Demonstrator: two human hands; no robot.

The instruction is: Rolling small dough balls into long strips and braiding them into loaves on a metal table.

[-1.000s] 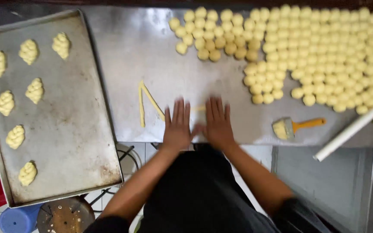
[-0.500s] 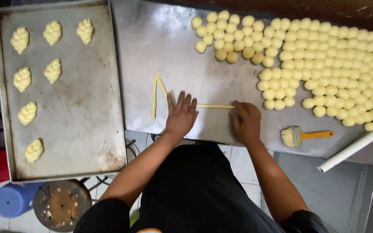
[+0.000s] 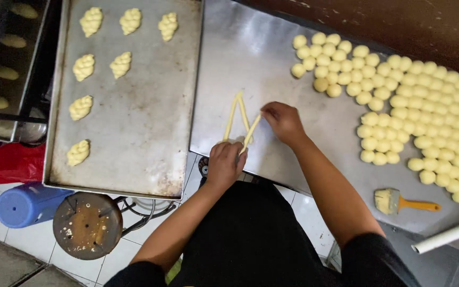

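Observation:
Three thin yellow dough ropes lie in a fan on the steel table. My left hand pinches the near end of the third rope at the table's front edge. My right hand holds that rope's far end and lays it beside the other two. A large mass of small yellow dough balls covers the table to the right. On the left, a metal baking tray carries several braided dough pieces.
A pastry brush with an orange handle and a white rolling pin lie at the table's front right. Below the tray stand a round rusty stool and a blue bucket. A second tray rack sits far left.
The rope that lay flat between my hands has been lifted and swung over to join the other two. The camera view has shifted right and closer.

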